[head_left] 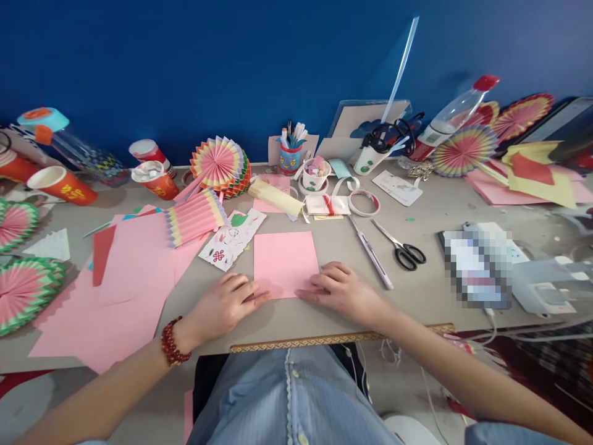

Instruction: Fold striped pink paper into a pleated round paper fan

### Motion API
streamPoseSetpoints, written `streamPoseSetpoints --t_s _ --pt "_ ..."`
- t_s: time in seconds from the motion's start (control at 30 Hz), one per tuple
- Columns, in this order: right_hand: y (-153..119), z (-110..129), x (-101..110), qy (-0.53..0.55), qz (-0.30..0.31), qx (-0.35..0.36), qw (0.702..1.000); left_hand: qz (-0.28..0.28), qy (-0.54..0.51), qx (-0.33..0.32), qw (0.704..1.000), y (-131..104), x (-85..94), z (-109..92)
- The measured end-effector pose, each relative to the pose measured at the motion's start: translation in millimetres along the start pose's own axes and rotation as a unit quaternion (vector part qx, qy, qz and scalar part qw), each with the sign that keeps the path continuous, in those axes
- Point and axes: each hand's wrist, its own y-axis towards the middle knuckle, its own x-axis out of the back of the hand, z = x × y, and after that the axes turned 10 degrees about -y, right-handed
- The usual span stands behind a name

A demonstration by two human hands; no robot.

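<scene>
A pink sheet of paper (pixel 285 259) lies flat on the table in front of me. At its lower left corner, my left hand (pixel 229 306) has its thumb and bent fingers closed on the near edge. My right hand (pixel 347 293) grips the same edge at the lower right corner, thumb stretched along the paper and fingers bent over it. The undersides of the fingertips are hidden. Right of the paper lie a slim lilac utility knife (pixel 373 256) and black-handled scissors (pixel 407 254). A decorated white card (pixel 231 241) is close to its left side.
More pink sheets (pixel 139 259) are spread at left, beside a pleated paper strip (pixel 197 216). Along the back stand paper fans (pixel 217 164), a pen holder (pixel 290 154), a tape roll (pixel 364 203), paper cups (pixel 155 179) and a tilted bottle (pixel 451 114). A phone (pixel 477 272) lies at right.
</scene>
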Motion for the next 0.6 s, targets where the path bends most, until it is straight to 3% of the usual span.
streamPoseSetpoints --t_s 0.1,0.23,0.4,0.6 --pt "2 0 2 -0.016 -0.005 0.011 1.000 -0.014 0.007 -0.005 1.000 1 1.5 -3" --pt "2 2 1 -0.019 -0.006 0.013 1.000 -0.038 -0.021 0.021 0.999 18 1.5 -22" --pt "1 6 2 -0.014 0.004 0.006 1.000 0.022 -0.033 -0.023 0.999 38 -7.3 -42" --pt "-8 7 0 0.011 0.002 -0.030 0.999 0.050 -0.022 0.021 0.998 10 -10.7 -39"
